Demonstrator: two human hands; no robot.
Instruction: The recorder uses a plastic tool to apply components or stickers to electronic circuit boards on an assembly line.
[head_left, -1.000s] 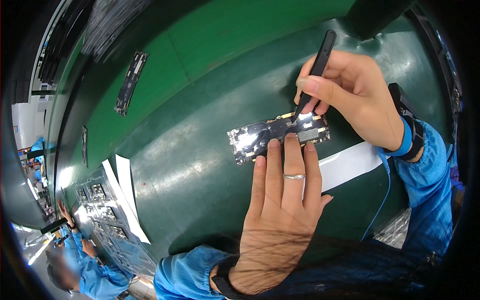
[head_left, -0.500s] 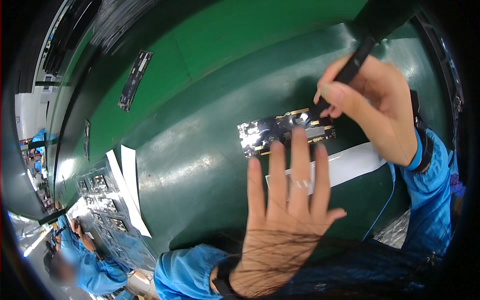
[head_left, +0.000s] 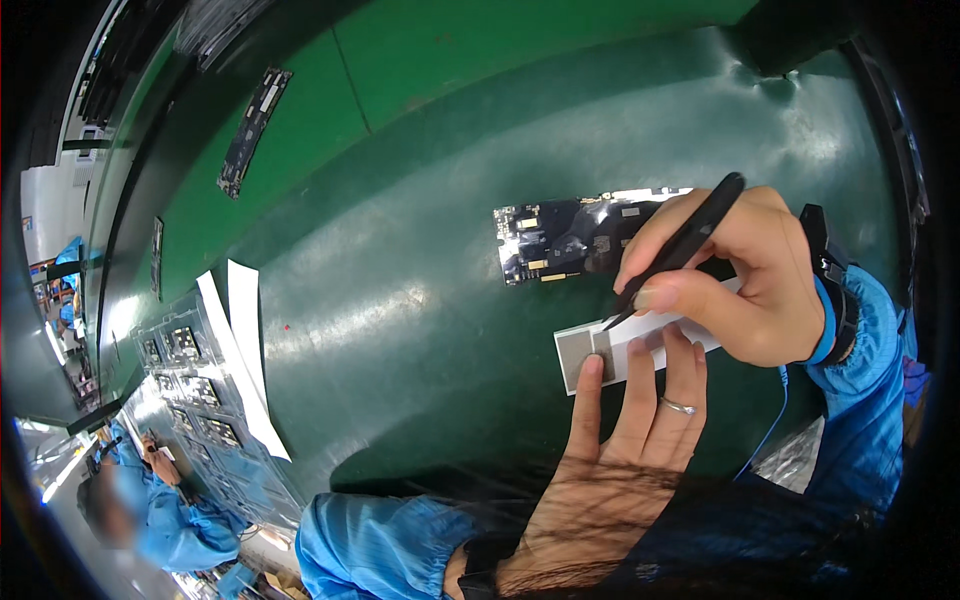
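My right hand [head_left: 755,290] grips slim black tweezers [head_left: 690,235], their fine point down at the edge of a grey square sticker [head_left: 580,360]. The sticker sits on the left end of a white backing strip [head_left: 562,340]. Fingers stretched out, my left hand [head_left: 635,430] lies on the strip, one fingertip touching the grey patch. Just beyond is a long black circuit board [head_left: 560,240] with gold and shiny parts; my right hand covers its right end. The strip's right part is also hidden under that hand.
Two narrow white strips [head_left: 250,370] lie on the green mat at left, beside a clear tray [head_left: 215,330] of small boards. Another long board [head_left: 255,135] lies farther off. A blue wrist cord [head_left: 765,435] hangs at right. A co-worker [head_left: 180,510] sits at lower left.
My right hand has brought the tweezers from the circuit board down to the white strip. My left hand has shifted from the board's near edge to press on the strip.
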